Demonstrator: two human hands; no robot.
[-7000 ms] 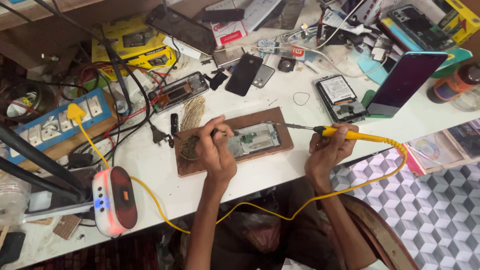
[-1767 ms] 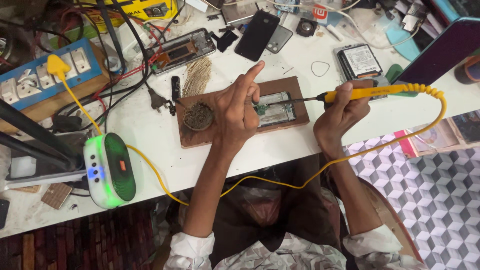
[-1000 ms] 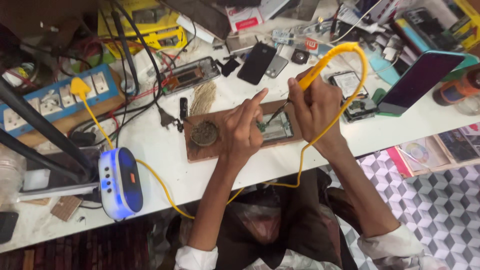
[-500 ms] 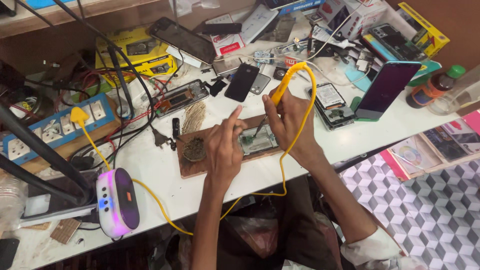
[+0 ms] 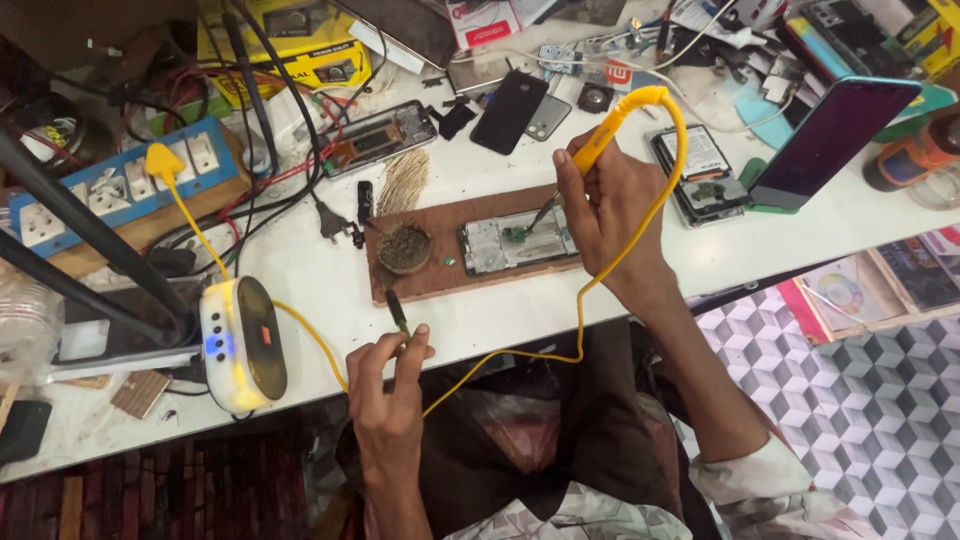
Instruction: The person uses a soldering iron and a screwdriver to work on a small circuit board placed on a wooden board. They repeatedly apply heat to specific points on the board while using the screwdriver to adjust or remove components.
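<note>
My right hand grips a yellow soldering iron with its tip down on an opened phone. The phone lies on a brown wooden board beside a round tin of brass wool. The iron's yellow cord loops down to a white and yellow station at the left. My left hand sits at the table's front edge and pinches a thin dark tool that points up toward the board.
A blue socket strip and tangled cables lie at the left with black stand arms. Several phones, a black phone back, a propped purple-screened phone and parts crowd the back. Patterned floor tiles show at the right.
My left hand has drawn back from the phone on the board to the table's front edge and now holds a thin dark tool. My right hand keeps the iron on the phone.
</note>
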